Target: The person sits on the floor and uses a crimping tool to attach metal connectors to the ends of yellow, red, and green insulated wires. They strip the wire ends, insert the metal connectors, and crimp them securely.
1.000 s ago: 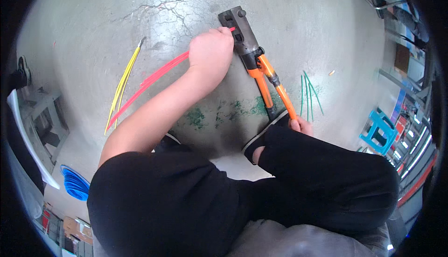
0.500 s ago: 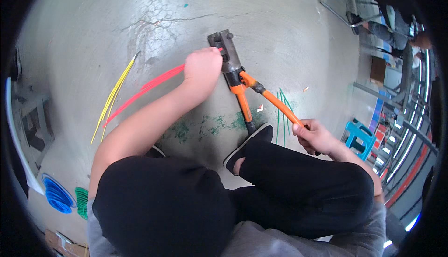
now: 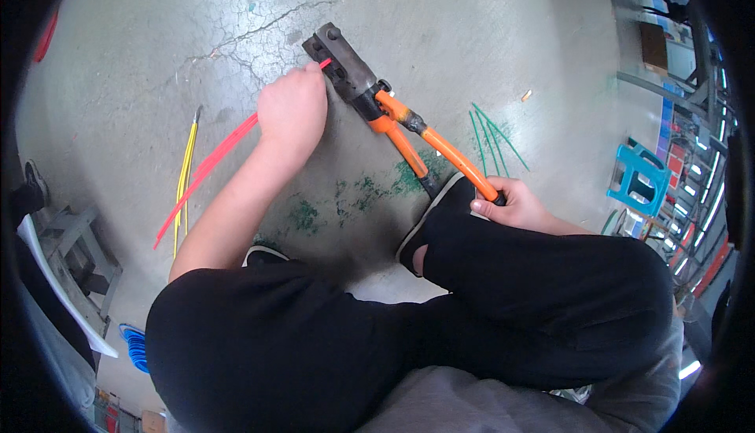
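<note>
My left hand (image 3: 292, 109) is closed around a bundle of thin red wires (image 3: 211, 164). Their short ends stick out past my fingers at the jaw of a hydraulic crimping tool (image 3: 350, 75). The tool has a dark metal head and orange handles, and lies slanting on the floor. My right hand (image 3: 510, 206) grips the black end of its upper handle (image 3: 452, 152). The lower handle (image 3: 407, 152) runs down to my right shoe. Whether the wire ends touch the jaw's inside is hard to see.
Yellow wires (image 3: 187, 169) lie left of my left forearm, and green wires (image 3: 489, 136) on the floor to the right. A blue stool (image 3: 638, 179) stands at the right. A blue wire coil (image 3: 135, 346) and a grey stand (image 3: 75, 256) are at the left.
The upper handle has swung closer to the lower one with my right hand on it. The whole view has shifted. My left hand keeps the red wires at the tool's head.
</note>
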`<state>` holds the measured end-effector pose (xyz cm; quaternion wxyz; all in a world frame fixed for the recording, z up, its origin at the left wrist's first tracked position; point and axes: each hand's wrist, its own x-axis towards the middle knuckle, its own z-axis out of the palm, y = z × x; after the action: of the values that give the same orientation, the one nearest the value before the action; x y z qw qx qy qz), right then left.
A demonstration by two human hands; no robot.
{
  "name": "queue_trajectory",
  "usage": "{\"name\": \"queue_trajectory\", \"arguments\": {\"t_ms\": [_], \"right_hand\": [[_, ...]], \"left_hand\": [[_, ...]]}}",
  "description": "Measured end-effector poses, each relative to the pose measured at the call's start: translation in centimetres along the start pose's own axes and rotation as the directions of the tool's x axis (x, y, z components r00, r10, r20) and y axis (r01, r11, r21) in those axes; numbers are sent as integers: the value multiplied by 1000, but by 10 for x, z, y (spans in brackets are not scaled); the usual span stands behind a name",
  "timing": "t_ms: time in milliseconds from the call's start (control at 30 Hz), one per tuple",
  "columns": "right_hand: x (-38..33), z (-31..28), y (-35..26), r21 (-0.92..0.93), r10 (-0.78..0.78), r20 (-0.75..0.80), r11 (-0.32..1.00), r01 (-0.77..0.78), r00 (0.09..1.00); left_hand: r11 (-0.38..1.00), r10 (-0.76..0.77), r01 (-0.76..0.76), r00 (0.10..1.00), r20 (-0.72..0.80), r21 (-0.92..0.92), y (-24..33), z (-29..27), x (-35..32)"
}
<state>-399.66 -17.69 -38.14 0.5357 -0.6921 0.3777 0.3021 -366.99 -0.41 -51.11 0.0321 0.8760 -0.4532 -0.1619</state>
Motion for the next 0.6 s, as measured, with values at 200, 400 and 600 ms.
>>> {"name": "queue_trajectory", "arguments": {"t_ms": [200,400,600], "right_hand": [[16,19,29,53,50,-70,998,-46,996],[37,19,64,-93,-59,-189,995,42,980],[39,16,55,-75,31,-117,996,-40,993]], "left_hand": [[999,14,-14,1000,2,52,1,1,-2],[997,46,-44,999,-21,62,8,2,-5],[992,-5,13,998,-64,128,8,0,5]]}}
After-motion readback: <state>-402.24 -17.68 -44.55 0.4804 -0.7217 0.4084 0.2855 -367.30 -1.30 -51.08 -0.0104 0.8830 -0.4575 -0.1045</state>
